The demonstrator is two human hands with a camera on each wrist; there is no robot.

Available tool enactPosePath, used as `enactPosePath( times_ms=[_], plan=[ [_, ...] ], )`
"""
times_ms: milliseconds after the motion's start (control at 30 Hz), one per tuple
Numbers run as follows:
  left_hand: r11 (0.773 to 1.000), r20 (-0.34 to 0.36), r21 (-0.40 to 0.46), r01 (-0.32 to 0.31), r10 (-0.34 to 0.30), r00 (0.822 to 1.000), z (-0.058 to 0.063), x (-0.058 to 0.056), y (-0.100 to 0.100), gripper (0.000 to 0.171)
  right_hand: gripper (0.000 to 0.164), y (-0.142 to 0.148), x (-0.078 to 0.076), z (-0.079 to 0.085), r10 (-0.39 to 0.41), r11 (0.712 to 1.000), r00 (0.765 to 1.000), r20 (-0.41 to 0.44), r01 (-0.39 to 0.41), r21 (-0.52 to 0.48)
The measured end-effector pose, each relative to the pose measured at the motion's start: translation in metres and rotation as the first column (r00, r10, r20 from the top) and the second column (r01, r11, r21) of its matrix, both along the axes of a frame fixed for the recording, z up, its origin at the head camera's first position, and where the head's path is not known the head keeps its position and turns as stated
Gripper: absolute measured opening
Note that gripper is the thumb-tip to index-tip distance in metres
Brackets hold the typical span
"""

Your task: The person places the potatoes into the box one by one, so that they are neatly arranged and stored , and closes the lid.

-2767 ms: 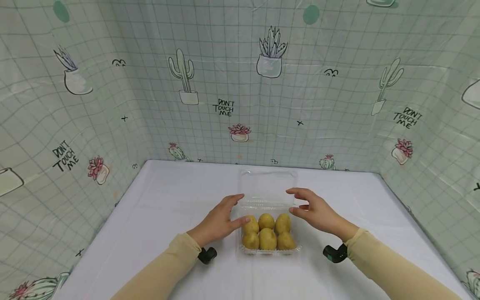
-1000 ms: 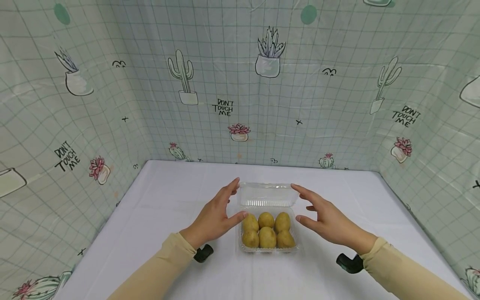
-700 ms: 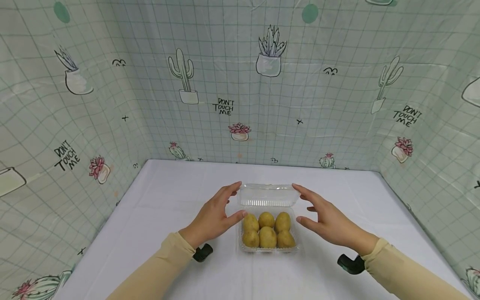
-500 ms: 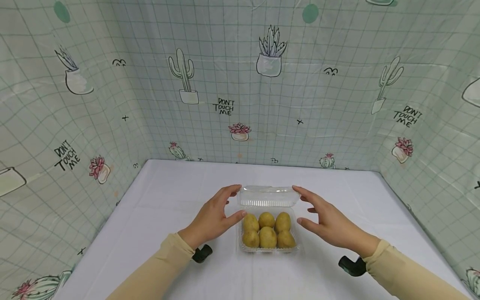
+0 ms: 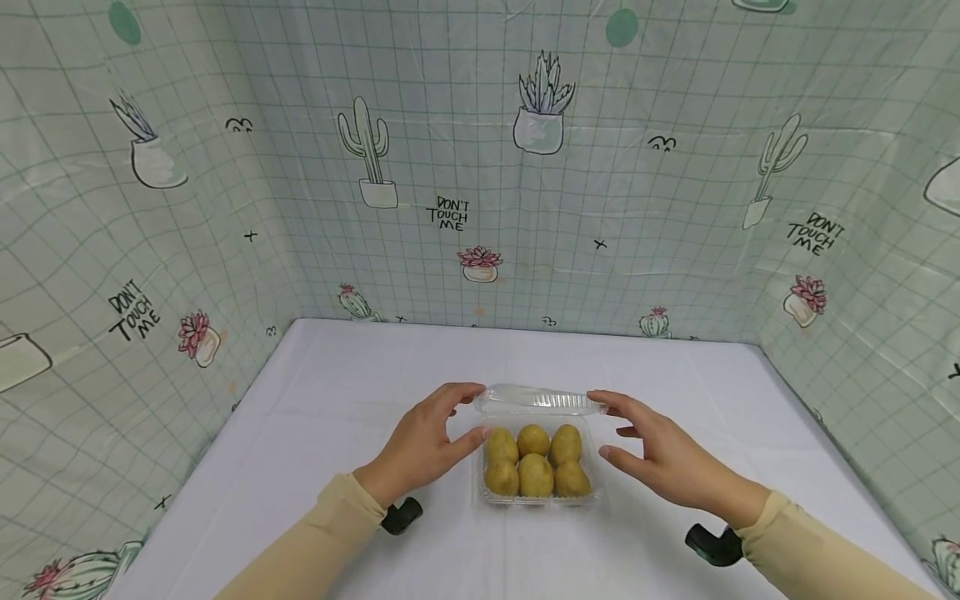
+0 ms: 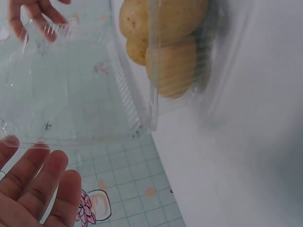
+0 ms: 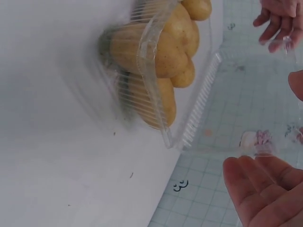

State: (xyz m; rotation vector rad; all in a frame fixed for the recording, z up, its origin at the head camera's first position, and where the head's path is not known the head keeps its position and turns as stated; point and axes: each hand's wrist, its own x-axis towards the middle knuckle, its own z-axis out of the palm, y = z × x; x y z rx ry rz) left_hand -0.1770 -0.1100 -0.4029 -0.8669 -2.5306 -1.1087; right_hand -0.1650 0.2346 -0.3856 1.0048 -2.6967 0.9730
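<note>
Several yellow potatoes sit in the base of a clear plastic clamshell container. Its hinged lid stands raised at the back and looks nearly edge-on in the head view. My left hand touches the lid's left edge with its fingertips, the thumb apart beside the left potatoes. On the other side, my right hand has its fingertips at the lid's right edge, thumb held away. Both wrist views show fairly straight fingers against the lid, not curled round it.
A white cloth covers the table. Patterned sheets with cactus drawings form walls at the back and both sides. Dark wrist cameras hang under both wrists.
The lid has swung up from lying back behind the base and now appears as a thin strip. Both hands have moved with it, keeping at its sides. The potatoes have stayed in place.
</note>
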Motion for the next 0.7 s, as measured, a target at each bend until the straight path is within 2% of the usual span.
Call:
enactPosePath(
  times_ms=[233, 500, 700],
  plan=[
    [1.0, 0.024, -0.018, 0.008, -0.008, 1.0, -0.002, 0.007, -0.002, 0.039, 0.056, 0.003, 0.004, 0.0, 0.032, 0.999, 0.999, 0.013, -0.032, -0.023],
    [1.0, 0.053, 0.003, 0.02, -0.02, 0.998, -0.004, 0.014, -0.003, 0.029, 0.046, 0.004, 0.006, -0.007, 0.071, 0.996, 0.997, 0.012, -0.071, -0.049],
    [1.0, 0.074, -0.005, 0.016, -0.016, 0.997, -0.009, 0.019, -0.002, 0.029, 0.038, 0.004, 0.009, -0.009, 0.057, 0.998, 0.997, 0.046, -0.055, -0.042]
  ],
)
